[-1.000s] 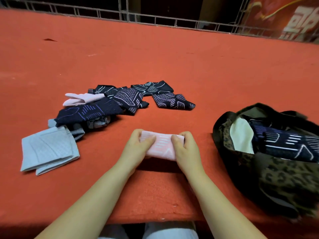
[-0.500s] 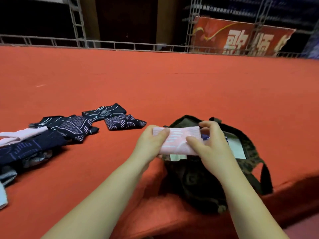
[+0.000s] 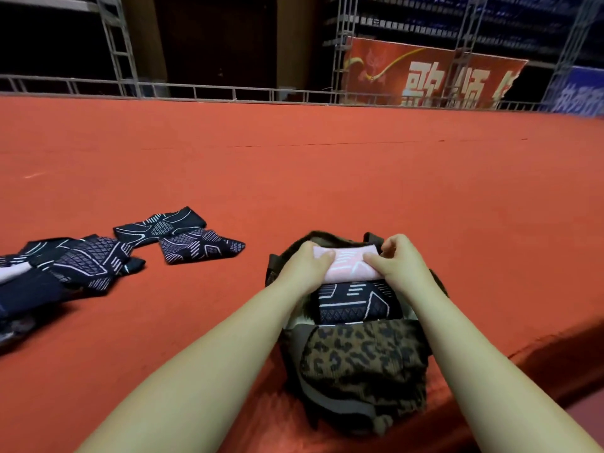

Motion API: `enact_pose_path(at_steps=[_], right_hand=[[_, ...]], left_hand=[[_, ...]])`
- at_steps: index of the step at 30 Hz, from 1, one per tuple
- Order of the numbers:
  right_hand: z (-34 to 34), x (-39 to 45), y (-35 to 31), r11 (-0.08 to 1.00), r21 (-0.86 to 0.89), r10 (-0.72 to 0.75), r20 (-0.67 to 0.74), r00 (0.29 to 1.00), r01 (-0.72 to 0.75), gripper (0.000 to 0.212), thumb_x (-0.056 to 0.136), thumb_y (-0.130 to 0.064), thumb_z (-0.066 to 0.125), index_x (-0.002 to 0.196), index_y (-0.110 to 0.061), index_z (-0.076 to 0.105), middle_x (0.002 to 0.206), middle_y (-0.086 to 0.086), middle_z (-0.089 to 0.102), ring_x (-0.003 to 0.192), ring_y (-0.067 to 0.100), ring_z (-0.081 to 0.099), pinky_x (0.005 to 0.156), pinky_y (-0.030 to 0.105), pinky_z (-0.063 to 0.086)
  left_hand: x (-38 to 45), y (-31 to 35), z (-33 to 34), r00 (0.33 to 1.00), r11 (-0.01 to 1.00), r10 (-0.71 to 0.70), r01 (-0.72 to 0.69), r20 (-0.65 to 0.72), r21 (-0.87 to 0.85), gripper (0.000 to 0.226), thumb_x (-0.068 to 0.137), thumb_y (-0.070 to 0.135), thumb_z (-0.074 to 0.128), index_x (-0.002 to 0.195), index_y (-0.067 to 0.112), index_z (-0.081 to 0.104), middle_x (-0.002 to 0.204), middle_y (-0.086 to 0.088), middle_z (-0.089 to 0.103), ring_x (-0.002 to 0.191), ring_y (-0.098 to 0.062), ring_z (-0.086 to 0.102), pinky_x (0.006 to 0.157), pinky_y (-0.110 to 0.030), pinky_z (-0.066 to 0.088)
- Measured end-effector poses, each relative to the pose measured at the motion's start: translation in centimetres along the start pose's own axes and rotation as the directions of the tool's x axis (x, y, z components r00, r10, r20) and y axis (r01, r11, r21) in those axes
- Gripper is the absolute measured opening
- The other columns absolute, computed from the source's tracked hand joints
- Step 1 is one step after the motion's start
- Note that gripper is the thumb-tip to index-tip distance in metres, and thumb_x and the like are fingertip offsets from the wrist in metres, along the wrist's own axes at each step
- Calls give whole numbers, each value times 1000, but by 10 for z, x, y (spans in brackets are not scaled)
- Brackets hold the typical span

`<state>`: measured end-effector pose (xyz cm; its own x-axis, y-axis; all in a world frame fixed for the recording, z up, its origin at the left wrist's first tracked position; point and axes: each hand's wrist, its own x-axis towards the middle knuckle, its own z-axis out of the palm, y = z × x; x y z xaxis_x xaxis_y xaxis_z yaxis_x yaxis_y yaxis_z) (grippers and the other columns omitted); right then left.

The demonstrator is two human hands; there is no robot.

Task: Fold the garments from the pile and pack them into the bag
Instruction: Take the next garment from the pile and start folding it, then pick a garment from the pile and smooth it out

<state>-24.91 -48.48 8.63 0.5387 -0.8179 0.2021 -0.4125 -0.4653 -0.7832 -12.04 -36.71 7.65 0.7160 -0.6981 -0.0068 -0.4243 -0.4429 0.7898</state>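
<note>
Pink garment (image 3: 349,267) now over bag (image 3: 362,361), red carpet (image 3: 327,178).

Folded pink garment (image 3: 348,267) between both hands, inside leopard bag (image 3: 362,361).

One head-worn view — it looks forward and down, close over the bag (image 3: 359,354), with the red surface (image 3: 327,178) stretching away beyond.
</note>
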Motion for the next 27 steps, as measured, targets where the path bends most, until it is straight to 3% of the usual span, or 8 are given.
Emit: enact_pose_path(at_steps=[4,8,11,13,15,18,21,27], right_hand=[[1,-2,11,971,-231,-54,4,999,54,26,82,-32,66,85,-15,47,81,0,55,77,25,51,62,36,34],[0,-10,4,892,-391,-296,-127,947,227,16,87,-29,60,85,-14,54,90,6,57,87,29,52,71,37,37],[0,-23,-12,814,-306,-486,106,867,494,25,97,-23,43,100,-9,64,104,8,64,102,27,55,89,32,39],[5,-33,-13,807,-262,-401,415,817,529,35,102,-24,34,126,-10,57,133,8,55,127,22,43,105,13,21],[14,-35,-3,787,-380,-222,562,797,487,46,103,-37,24,147,-26,31,156,1,27,144,21,19,114,23,4],[21,-29,-3,748,-525,-40,574,818,405,50,99,-51,15,149,-42,13,159,-5,12,146,25,10,116,46,2],[21,-28,-20,733,-583,28,540,841,350,50,97,-55,14,145,-44,22,156,0,23,143,31,16,114,53,1],[52,-53,-74,672,-507,-338,439,833,540,69,84,-64,15,122,-25,56,133,-1,54,128,23,40,108,43,29]], left_hand=[[4,-11,17,999,987,3,3,-38,164,47,94,50,39,133,24,41,140,-4,43,128,-27,35,104,-38,29],[7,-6,25,999,984,21,-13,-46,179,51,95,51,35,138,25,36,144,-4,37,130,-29,30,104,-41,24],[12,-6,24,1000,994,-16,15,7,104,51,97,49,28,142,24,33,148,-4,34,133,-29,30,108,-41,25],[11,-11,18,999,997,-14,16,30,-81,49,99,44,26,142,23,34,148,-3,36,134,-26,33,110,-38,26],[2,-16,9,999,973,29,-23,23,-231,44,101,38,28,140,20,38,143,1,40,132,-19,36,104,-27,26],[-17,-26,-9,995,968,84,-67,61,-241,42,100,35,37,138,20,41,141,5,43,126,-11,41,101,-25,29],[-40,-46,-32,979,974,121,-86,161,-208,36,96,32,47,130,21,49,133,6,52,117,-6,47,99,-24,36],[-84,-105,-96,994,978,71,-54,79,-201,20,96,22,50,114,21,58,116,3,62,103,-7,54,77,-19,37]])
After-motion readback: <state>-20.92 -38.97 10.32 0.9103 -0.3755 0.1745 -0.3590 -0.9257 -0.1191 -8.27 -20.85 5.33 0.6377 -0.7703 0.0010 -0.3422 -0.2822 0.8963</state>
